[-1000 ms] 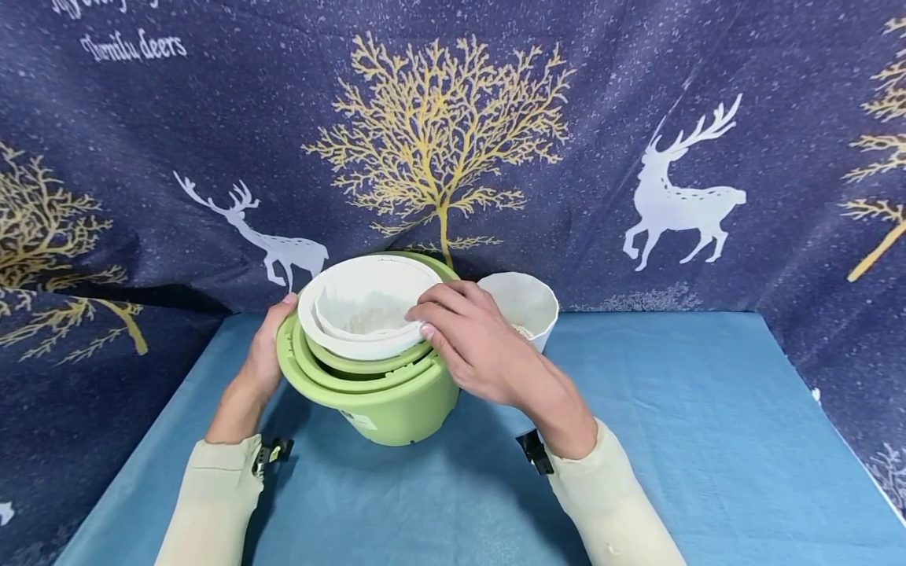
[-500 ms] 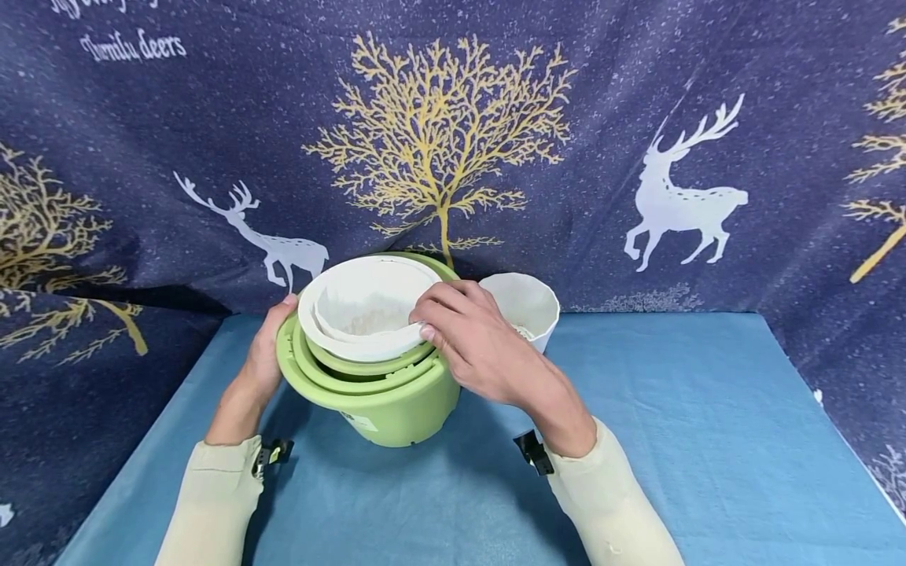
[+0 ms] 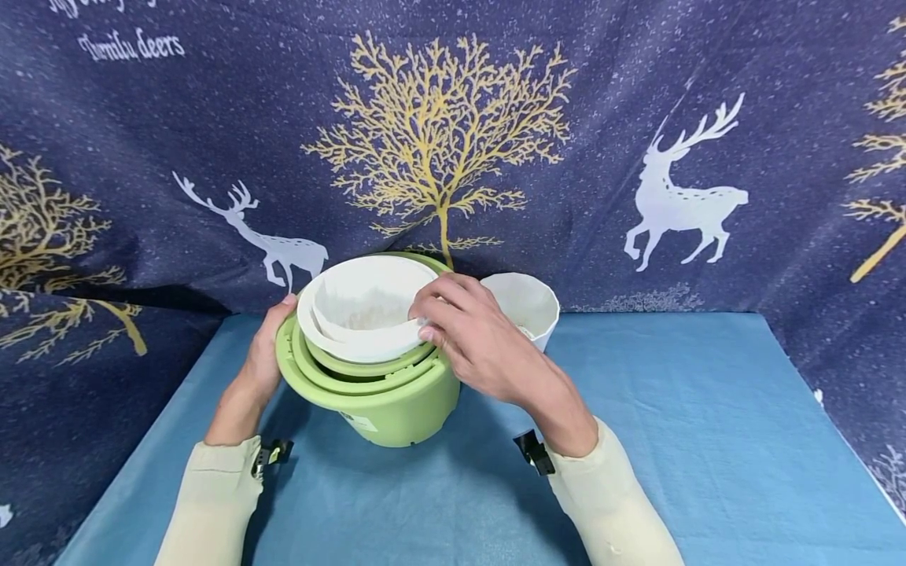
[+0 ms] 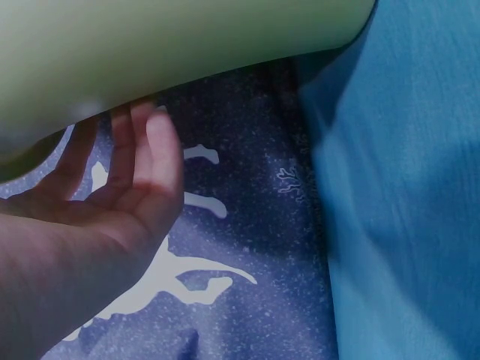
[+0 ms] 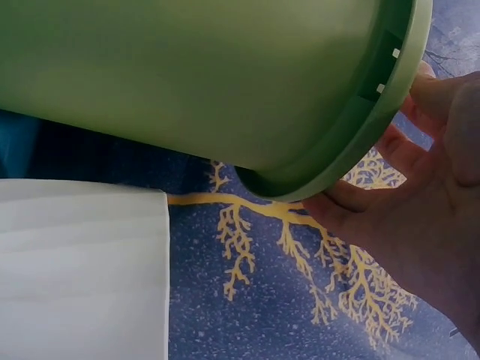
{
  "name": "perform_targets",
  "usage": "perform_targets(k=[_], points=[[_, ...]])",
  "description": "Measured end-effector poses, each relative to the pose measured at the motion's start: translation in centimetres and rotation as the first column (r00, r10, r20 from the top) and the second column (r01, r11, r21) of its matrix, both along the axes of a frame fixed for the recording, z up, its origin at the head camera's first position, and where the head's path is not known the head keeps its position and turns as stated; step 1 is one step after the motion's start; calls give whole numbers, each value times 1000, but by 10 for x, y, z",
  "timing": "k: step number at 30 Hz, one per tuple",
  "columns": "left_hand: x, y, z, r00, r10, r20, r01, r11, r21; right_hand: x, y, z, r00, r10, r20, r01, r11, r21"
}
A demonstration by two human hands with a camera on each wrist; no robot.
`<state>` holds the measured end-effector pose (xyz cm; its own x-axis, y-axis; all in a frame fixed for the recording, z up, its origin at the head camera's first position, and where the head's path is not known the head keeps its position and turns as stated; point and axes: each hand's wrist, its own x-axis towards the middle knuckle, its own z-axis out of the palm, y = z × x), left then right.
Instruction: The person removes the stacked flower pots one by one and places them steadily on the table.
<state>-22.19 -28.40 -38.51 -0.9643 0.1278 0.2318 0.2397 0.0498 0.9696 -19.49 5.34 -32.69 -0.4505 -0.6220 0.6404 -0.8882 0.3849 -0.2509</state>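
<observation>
A large green plant pot (image 3: 403, 417) with a label leans tilted toward me, other pots nested in it. Inside it sit further green rims (image 3: 368, 367), then a white pot (image 3: 329, 342) and a smaller white pot (image 3: 354, 303) innermost. My left hand (image 3: 265, 346) grips the large pot's left side, thumb at the rim; its fingers (image 4: 161, 142) reach the outer wall in the left wrist view. My right hand (image 3: 474, 338) pinches the innermost white pot's right edge, thumb outside. In the right wrist view the green pot's rim (image 5: 360, 150) hides those fingertips.
A white faceted pot (image 3: 524, 303) stands behind my right hand, small pale bits at its bottom. Blue cloth (image 3: 708, 417) covers the table. A dark blue curtain (image 3: 552, 157) with deer and tree prints hangs right behind the pots.
My right hand has risen slightly, and the innermost white pot's right edge has come up a little with it. My left hand and the green pot stay in place.
</observation>
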Motion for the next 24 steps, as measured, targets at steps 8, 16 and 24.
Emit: perform_targets(k=[8, 16, 24], points=[[-1, 0, -1, 1000, -1, -11, 1, 1000, 9, -1, -1, 2, 998, 51, 44, -48, 996, -80], [-1, -1, -3, 1000, -16, 2, 16, 1000, 19, 0, -9, -2, 999, 18, 39, -10, 982, -188], [-3, -1, -2, 1000, -6, -22, 5, 1000, -2, 1, -14, -3, 1000, 3, 2, -2, 969, -247]])
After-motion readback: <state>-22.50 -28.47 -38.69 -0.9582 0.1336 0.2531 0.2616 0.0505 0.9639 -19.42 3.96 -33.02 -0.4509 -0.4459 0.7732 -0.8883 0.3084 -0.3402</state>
